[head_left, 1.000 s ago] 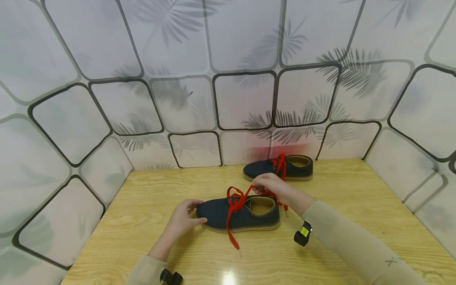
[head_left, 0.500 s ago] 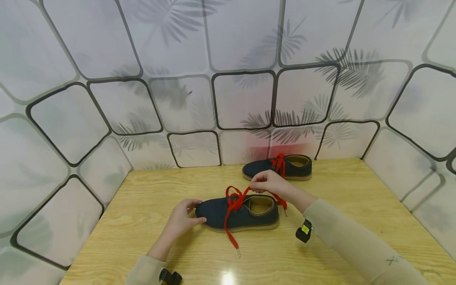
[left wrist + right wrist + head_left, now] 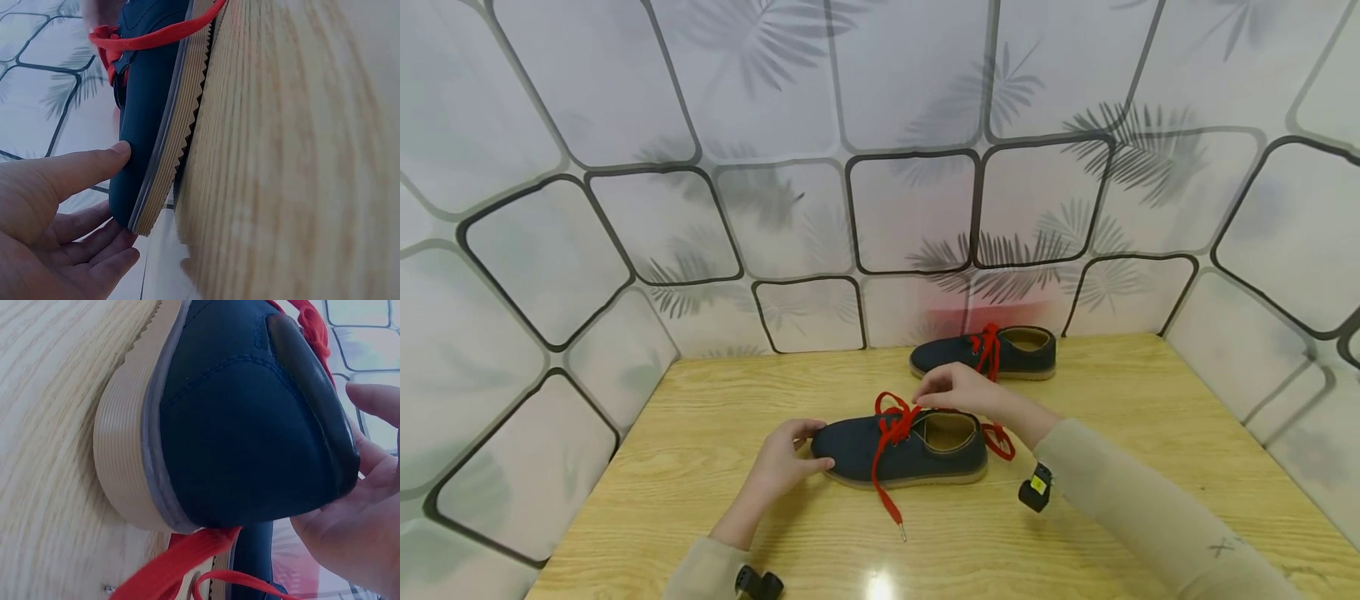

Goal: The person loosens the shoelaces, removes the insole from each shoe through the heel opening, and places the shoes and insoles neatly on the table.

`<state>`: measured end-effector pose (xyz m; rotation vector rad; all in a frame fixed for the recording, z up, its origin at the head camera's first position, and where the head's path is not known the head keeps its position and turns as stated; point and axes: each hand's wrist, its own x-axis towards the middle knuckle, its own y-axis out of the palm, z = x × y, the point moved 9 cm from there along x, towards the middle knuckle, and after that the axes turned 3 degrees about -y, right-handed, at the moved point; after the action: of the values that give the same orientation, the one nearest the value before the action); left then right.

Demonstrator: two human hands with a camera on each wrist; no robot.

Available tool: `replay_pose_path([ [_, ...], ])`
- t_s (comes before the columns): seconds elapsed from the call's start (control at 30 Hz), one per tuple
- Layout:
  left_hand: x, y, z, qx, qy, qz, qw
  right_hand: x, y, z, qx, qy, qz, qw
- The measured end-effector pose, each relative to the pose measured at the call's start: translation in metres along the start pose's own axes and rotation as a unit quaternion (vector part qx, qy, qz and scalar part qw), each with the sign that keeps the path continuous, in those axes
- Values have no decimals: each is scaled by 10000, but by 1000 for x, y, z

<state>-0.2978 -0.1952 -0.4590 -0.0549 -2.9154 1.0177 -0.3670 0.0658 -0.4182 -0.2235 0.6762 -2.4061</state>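
A navy shoe (image 3: 853, 450) with a tan sole lies on the table, toe to the left. My left hand (image 3: 782, 462) holds its toe, thumb on the near side and fingers round the tip, as the left wrist view also shows. Over the shoe's tongue, my right hand (image 3: 958, 390) pinches the red shoelace (image 3: 897, 431) close to its knot. One lace end hangs down the near side to the table; a loop stands above the knot. Behind the heel, more red lace (image 3: 1000, 442) lies curled. The right wrist view shows the heel (image 3: 231, 437) beside the right hand.
A second navy shoe (image 3: 951, 354) with red laces stands farther back, near the patterned wall covering (image 3: 797, 233). Both rest on a wooden table (image 3: 730, 392). Covered panels also rise at the left and right sides.
My right hand has moved left and slightly down along the lace towards the knot. The lace behind the heel has shifted into a loop. The left hand stays at the toe.
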Motion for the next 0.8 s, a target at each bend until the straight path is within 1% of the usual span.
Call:
replay_pose_path([
  [0.17,0,1,1,0,26,2,10000,0,8,8,-269,-369,213,9987],
  [0.37,1,1,2,5,50,-8,10000,-1,12,14,-512,-549,396,9964],
  [0.6,0,1,2,2,49,-18,10000,1,14,12,-671,-503,388,9957],
  [0.8,0,1,2,-37,64,-26,10000,1,16,12,-558,-371,324,9972],
])
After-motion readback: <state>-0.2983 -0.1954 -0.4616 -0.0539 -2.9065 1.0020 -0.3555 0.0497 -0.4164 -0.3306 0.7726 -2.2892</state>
